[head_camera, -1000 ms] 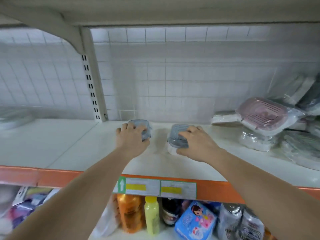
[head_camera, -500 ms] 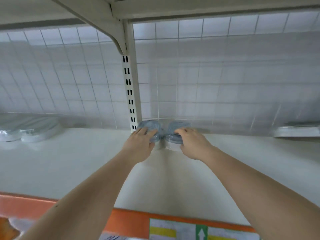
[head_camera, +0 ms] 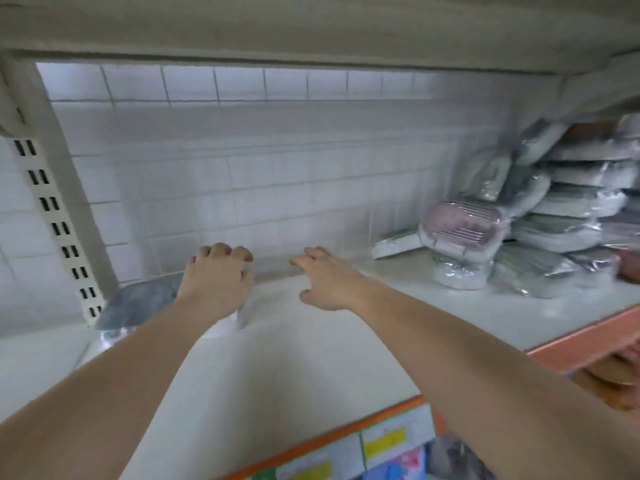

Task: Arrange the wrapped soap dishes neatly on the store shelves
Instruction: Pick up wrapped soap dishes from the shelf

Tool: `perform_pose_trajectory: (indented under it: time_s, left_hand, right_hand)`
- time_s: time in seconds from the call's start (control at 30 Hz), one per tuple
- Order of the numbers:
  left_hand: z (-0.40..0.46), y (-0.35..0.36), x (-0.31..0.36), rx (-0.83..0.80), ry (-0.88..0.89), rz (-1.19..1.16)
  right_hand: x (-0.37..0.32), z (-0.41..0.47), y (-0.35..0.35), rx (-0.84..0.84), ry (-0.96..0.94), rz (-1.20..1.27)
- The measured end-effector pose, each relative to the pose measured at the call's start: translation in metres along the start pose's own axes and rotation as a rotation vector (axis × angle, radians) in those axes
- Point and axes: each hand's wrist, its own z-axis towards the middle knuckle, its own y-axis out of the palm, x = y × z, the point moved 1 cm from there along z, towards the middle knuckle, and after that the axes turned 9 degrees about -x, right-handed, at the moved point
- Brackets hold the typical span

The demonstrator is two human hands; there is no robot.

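Head view: a grey wrapped soap dish (head_camera: 138,303) sits at the back left of the shelf (head_camera: 311,358) beside the slotted upright (head_camera: 52,216), the left hand (head_camera: 216,285) curled over its near end (grip partly hidden), so placing looks nearly done. The right hand (head_camera: 329,282), relaxed and holding nothing, points towards the heaped wrapped dishes (head_camera: 540,220) at right, likely the next pickup.

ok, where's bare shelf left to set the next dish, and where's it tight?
Free: the white shelf between the two forearms out to the orange front edge, and the back strip between the right hand and the pink dish. Crowded: the wrapped pile at right, and the grey dishes by the left hand at the upright.
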Motion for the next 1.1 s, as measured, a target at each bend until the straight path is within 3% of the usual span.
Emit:
perform_pose_trajectory:
  time_s: [0.23, 0.33, 0.43, 0.6, 0.77, 0.9, 1.03, 1.1]
  left_hand:
    - [0.023, 0.011, 0.146, -0.055, 0.275, -0.116]
    - [0.034, 0.014, 0.201, -0.083, 0.346, -0.184]
    - [0.044, 0.015, 0.248, -0.139, 0.377, -0.292]
    - [0.064, 0.022, 0.3, -0.245, 0.31, -0.463]
    - [0.069, 0.03, 0.311, -0.191, 0.214, -0.579]
    - [0.067, 0.028, 0.305, -0.053, 0.19, -0.585]
    - [0.058, 0.014, 0.28, 0.2, 0.099, -0.663]
    - [0.053, 0.011, 0.258, 0.252, 0.03, -0.671]
  right_hand:
    - [0.138, -0.083, -0.038, 0.236, 0.436, -0.167]
    - [0.187, -0.111, -0.052, 0.264, 0.53, -0.139]
    - [0.225, -0.125, -0.062, 0.182, 0.5, -0.084]
    - [0.258, -0.115, -0.073, 0.224, 0.306, 0.082]
    - [0.267, -0.103, -0.074, 0.231, 0.26, 0.164]
    - [0.254, -0.1, -0.08, 0.361, 0.265, 0.203]
    - [0.227, -0.085, -0.077, 0.497, 0.139, 0.272]
    - [0.206, -0.074, -0.067, 0.502, 0.085, 0.287]
